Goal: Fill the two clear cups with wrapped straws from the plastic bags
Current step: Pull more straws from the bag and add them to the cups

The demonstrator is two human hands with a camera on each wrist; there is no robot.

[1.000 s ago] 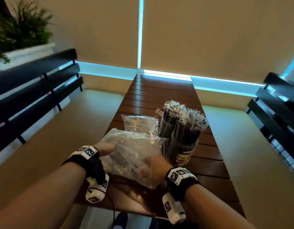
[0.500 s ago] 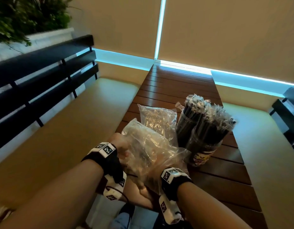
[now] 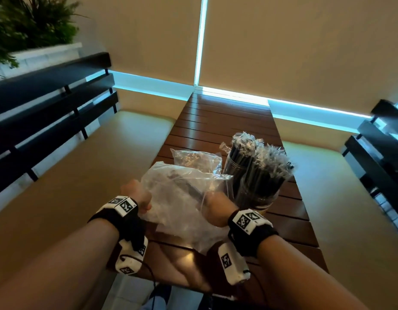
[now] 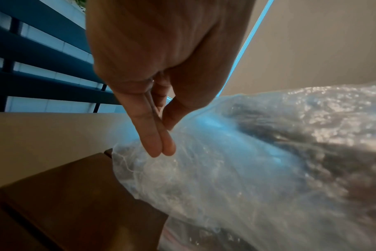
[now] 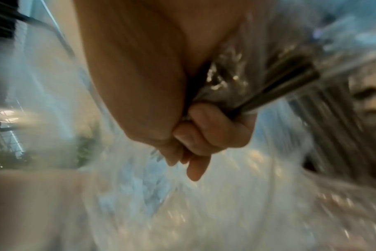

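Note:
A clear plastic bag [image 3: 177,198] with dark wrapped straws in it is held over the near end of the slatted wooden table [image 3: 224,121]. My left hand [image 3: 137,195] pinches the bag's left edge between thumb and straight fingers [image 4: 157,146]. My right hand [image 3: 216,206] is at the bag's right side, its fingers [image 5: 206,122] curled round a bundle of black wrapped straws [image 5: 285,84] amid the film [image 5: 140,195]. Two clear cups, one behind [image 3: 237,162] and one in front [image 3: 258,193], stand just right of the bag, both packed with upright wrapped straws.
A second clear bag [image 3: 196,158] lies behind the held one, left of the cups. Beige bench cushions [image 3: 104,164] flank the table, with a black slatted backrest [image 3: 48,97] and a planter [image 3: 32,25] at left. The table's near edge is under my wrists.
The bag has been raised and spread between my hands. My right hand has moved up to the bag's right side and grips straws. The head view has swung a little.

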